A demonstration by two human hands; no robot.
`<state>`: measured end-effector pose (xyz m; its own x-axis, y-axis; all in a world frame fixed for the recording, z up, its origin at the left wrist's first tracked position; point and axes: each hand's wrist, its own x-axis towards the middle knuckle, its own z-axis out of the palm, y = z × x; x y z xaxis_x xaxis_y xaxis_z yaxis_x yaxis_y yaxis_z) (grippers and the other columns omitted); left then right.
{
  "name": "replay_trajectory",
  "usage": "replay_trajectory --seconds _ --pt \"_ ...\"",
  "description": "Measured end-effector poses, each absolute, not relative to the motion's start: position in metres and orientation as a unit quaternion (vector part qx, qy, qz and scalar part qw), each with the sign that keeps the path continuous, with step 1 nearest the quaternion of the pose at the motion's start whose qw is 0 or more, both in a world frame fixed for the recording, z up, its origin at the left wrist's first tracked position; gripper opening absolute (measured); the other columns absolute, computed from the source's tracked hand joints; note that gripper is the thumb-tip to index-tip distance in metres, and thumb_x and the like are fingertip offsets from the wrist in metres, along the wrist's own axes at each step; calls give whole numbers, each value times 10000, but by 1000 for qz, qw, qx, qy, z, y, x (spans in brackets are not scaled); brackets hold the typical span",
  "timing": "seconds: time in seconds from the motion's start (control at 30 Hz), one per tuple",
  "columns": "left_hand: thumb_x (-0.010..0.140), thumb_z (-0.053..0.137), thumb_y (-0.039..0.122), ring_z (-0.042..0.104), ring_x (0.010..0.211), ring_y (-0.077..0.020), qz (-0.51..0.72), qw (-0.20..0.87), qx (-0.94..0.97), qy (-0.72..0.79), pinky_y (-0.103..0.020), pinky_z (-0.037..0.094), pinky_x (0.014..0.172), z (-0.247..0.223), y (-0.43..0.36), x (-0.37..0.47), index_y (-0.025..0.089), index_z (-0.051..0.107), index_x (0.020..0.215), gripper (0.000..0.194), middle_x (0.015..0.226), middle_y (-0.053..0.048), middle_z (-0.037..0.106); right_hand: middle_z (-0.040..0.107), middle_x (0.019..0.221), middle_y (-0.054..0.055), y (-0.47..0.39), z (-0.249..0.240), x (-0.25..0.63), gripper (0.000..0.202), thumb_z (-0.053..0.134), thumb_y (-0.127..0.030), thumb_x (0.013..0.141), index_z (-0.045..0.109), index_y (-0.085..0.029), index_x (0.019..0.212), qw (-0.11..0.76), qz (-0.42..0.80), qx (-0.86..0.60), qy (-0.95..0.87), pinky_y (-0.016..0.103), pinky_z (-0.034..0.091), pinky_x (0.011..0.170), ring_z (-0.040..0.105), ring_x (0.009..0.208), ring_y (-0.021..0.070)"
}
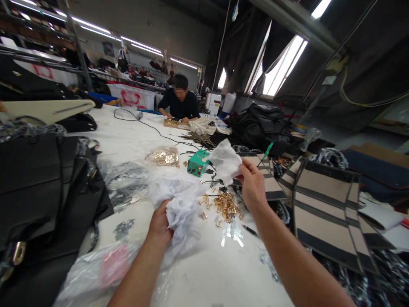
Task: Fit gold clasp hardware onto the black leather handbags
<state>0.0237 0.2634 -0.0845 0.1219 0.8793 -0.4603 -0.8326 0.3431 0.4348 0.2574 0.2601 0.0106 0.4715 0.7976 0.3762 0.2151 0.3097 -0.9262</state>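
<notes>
Crumpled white sheeting [183,211] is sitting low over the table [220,273], your left hand [161,221] curling round it, seemingly gathering its loose folds; your right hand [252,181] is pinching a white piece [226,161] by its edge, leaving most free. Between them, gold fittings [226,207] are lying, apparently grouped for reach, nearer than the green box [195,165].

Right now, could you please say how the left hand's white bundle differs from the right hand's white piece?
The bundle is larger than the piece. The bundle is crumpled; the piece is flatter. The left hand grips the bundle, while the right hand pinches the piece by its edge. Both are white.
</notes>
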Motion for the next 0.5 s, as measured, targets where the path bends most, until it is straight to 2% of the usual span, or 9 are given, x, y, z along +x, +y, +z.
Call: replay_trajectory --seconds 0.1,0.17,0.27,0.33,0.4,0.43,0.5 --pt "641 724 110 671 539 -175 579 733 95 345 -257 556 538 -90 260 29 114 683 879 241 673 -19 715 684 987 56 258 -17 202 295 536 -353 822 626 -186 1047 665 338 -493 -448 306 529 729 627 805 177" --pt "673 787 239 698 610 -197 578 734 140 326 -268 562 560 -94 256 31 120 683 969 336 750 -40 738 668 863 33 254 -42 170 183 532 -301 800 647 -193 892 609 316 -522 -507 296 501 715 604 761 173" --pt "682 813 396 712 680 -221 582 739 176 290 -280 568 582 -99 253 32 127 673 1035 465 788 -56 742 660 864 31 243 -68 141 54 606 -222 729 646 -205 697 513 238 -541 -623 292 449 759 585 830 185" --pt "673 819 330 709 678 -210 577 742 166 298 -270 567 590 -101 255 30 123 669 1040 447 780 -48 738 671 870 26 233 -69 133 76 616 -173 725 643 -211 664 410 161 -553 -707 309 414 805 576 865 188" --pt "670 785 214 694 635 -180 578 744 134 308 -245 556 579 -102 261 26 110 671 987 352 761 -36 730 681 831 16 222 -60 133 119 607 -141 751 645 -215 666 329 114 -549 -759 329 390 847 572 877 188" --pt "666 752 169 685 618 -167 583 742 119 309 -236 552 576 -102 265 23 104 670 938 291 754 -33 727 689 831 10 218 -55 135 129 600 -143 783 662 -222 700 326 114 -537 -770 333 388 871 575 895 186" --pt "644 681 121 673 599 -161 602 733 90 305 -240 551 575 -99 272 17 103 655 832 191 719 -28 715 715 923 7 216 -51 146 135 582 -198 870 708 -246 867 376 141 -510 -760 323 408 911 591 962 175"
